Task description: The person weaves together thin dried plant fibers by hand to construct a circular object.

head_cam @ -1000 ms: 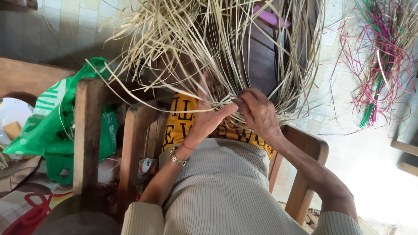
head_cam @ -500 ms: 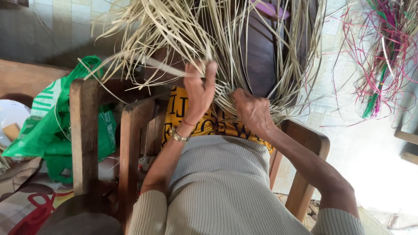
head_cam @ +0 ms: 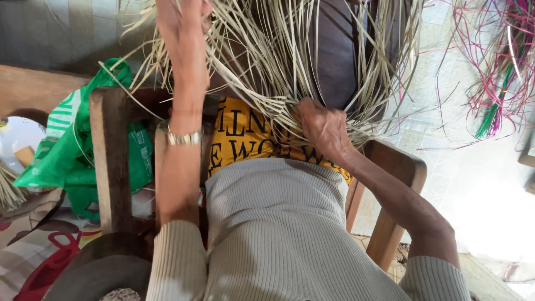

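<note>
A mass of pale dry straw strands [head_cam: 278, 61] fans out over my lap, gathered into a woven knot near its base. My left hand [head_cam: 181, 17] is raised to the top edge of the view, partly cut off, with its fingers closed on a few strands it draws upward. A metal bracelet sits on that wrist. My right hand [head_cam: 324, 127] rests lower at the centre, fingers curled into the gathered base of the straw, holding it against a yellow cloth with dark print [head_cam: 245, 139]. A grey ribbed garment [head_cam: 278, 228] covers my lap.
A wooden chair frame [head_cam: 108, 161] stands at left, with its other arm [head_cam: 395, 167] at right. A green plastic bag [head_cam: 67, 161] lies beside it, near a white dish [head_cam: 16, 142]. Pink and green strands [head_cam: 493, 78] lie at upper right on pale floor.
My left hand has risen from the knot to the top of the view, pulling strands up. My right hand has stayed on the straw's base.
</note>
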